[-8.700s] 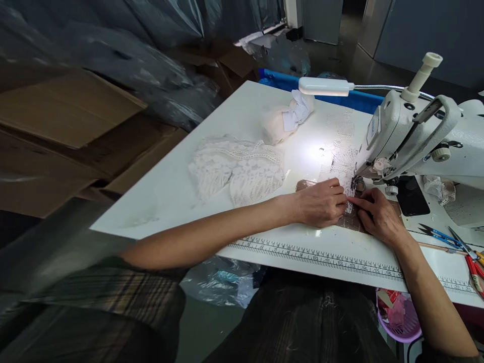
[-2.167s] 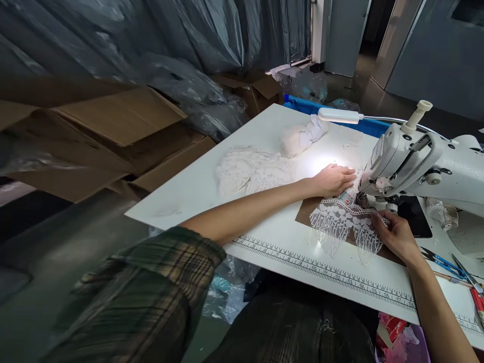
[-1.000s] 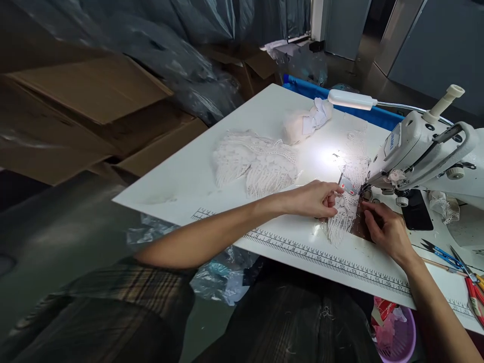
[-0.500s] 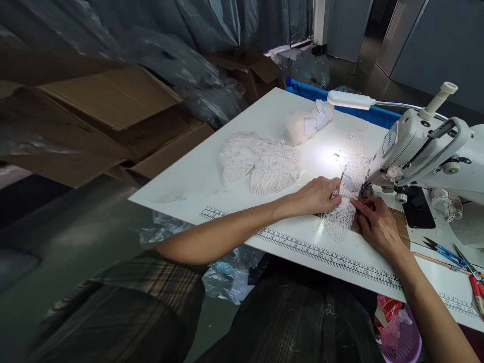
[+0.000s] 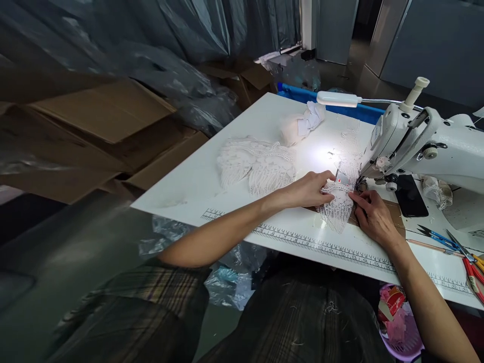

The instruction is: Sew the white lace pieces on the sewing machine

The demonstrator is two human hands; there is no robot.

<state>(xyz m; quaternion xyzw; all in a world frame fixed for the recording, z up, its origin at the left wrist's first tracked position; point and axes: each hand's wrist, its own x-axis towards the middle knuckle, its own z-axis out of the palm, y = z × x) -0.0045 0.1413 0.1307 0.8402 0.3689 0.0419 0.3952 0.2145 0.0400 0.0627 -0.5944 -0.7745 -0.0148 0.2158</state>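
Dark plastic sheeting (image 5: 212,30) hangs across the back left of my view, and below it I see an open cardboard box (image 5: 109,111). The white table (image 5: 196,176) fills the middle, with a ruler scale (image 5: 321,249) printed along its near edge. On its right side I have the white sewing machine (image 5: 401,136). Under the table's near edge, at the right, sits a purple basket (image 5: 410,348) with red and pink scraps in it. A pile of white lace (image 5: 257,161) lies left of the machine, and just behind it I make out a pale wrapped bundle (image 5: 302,123).

The left hand (image 5: 308,191) has its thumb and forefinger parted at the left end of the lace piece (image 5: 336,212); I cannot tell whether they pinch it. The right hand (image 5: 376,217) stretches its forefinger to the lace's right edge, with the thumb bent below; whether it pinches there I cannot tell either. That lace piece lies on the tabletop between both hands, just in front of the needle area, its fringed end towards me. A slim white lamp (image 5: 338,99) lights the spot from behind. Right of the right hand I see a black phone (image 5: 412,195), then blue-handled snips (image 5: 440,237).
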